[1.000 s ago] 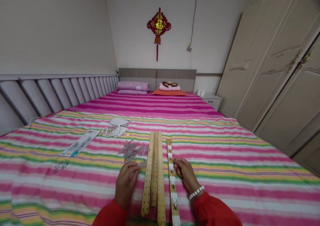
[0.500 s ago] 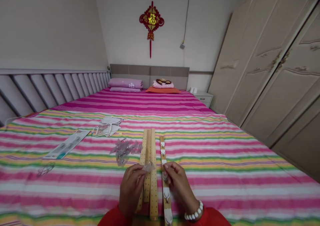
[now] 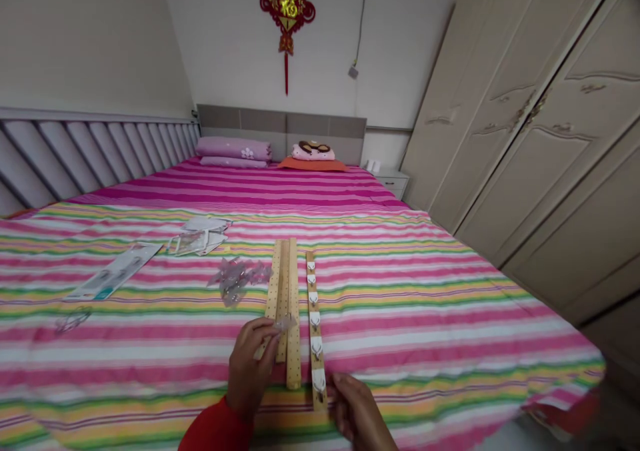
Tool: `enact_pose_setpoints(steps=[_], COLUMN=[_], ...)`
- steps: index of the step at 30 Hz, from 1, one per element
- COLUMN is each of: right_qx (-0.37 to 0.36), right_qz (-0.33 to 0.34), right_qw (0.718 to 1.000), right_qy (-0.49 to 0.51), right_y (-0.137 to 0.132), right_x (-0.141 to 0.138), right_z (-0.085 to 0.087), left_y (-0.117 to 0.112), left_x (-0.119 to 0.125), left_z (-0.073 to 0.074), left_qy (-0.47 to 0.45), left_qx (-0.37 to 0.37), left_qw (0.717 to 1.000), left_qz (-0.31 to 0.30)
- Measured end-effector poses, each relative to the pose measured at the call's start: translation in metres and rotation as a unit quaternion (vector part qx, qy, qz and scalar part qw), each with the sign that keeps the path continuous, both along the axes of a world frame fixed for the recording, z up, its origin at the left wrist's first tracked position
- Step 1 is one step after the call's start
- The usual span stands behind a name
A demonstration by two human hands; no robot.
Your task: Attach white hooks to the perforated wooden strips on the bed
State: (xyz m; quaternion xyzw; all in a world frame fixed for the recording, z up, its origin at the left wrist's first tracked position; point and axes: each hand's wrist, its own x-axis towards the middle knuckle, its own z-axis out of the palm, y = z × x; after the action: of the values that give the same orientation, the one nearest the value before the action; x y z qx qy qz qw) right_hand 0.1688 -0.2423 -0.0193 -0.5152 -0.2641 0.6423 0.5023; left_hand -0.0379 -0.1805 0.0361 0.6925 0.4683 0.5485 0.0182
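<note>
My left hand (image 3: pixel 253 361) is closed in a pinch on a small clear plastic piece (image 3: pixel 286 323), held above pale wooden strips (image 3: pixel 293 298) dotted with small holes. Right of these lies a narrow wooden strip (image 3: pixel 317 364) bearing a row of white hooks (image 3: pixel 315 320) on square backings. My right hand (image 3: pixel 357 411) is beside the near end of that strip, fingers bent and a little apart, with nothing visible in them. Whether its fingertips touch the strip is unclear. A heap of clear plastic pieces (image 3: pixel 235 281) rests left of the wooden strips.
Everything lies on a striped bedspread (image 3: pixel 425 331). To the left are a flat printed package (image 3: pixel 117 271), a pile of plastic packets (image 3: pixel 200 234) and some thin wire-like loops (image 3: pixel 74 319). A railing (image 3: pixel 100 148) borders the left side; a wardrobe (image 3: pixel 500 138) stands right.
My right hand has moved from the middle of the hook strip toward its near end. My left hand still pinches the plastic piece. The view has shifted down and to the right.
</note>
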Motion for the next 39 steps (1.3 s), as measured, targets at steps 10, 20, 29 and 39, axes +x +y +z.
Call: enact_pose_setpoints(steps=[10, 20, 29, 39], right_qx=[-0.009, 0.037, 0.144, 0.283], right_qz=[0.026, 0.007, -0.080, 0.036], right_qw=[0.998, 0.999, 0.976, 0.949], right_qy=[0.058, -0.015, -0.142, -0.134], right_y=[0.024, 0.020, 0.017, 0.019], right_x=[-0.013, -0.019, 0.000, -0.013], right_z=[0.014, 0.012, 0.041, 0.121], left_y=[-0.020, -0.029, -0.028, -0.033], left_x=[-0.004, -0.002, 0.003, 0.023], left_z=[0.008, 0.015, 0.022, 0.024], left_qy=[0.024, 0.020, 0.022, 0.005], left_qx=[0.018, 0.029, 0.052, 0.116], left_qw=[0.999, 0.999, 0.998, 0.993], left_qz=[-0.015, -0.022, -0.032, 0.000])
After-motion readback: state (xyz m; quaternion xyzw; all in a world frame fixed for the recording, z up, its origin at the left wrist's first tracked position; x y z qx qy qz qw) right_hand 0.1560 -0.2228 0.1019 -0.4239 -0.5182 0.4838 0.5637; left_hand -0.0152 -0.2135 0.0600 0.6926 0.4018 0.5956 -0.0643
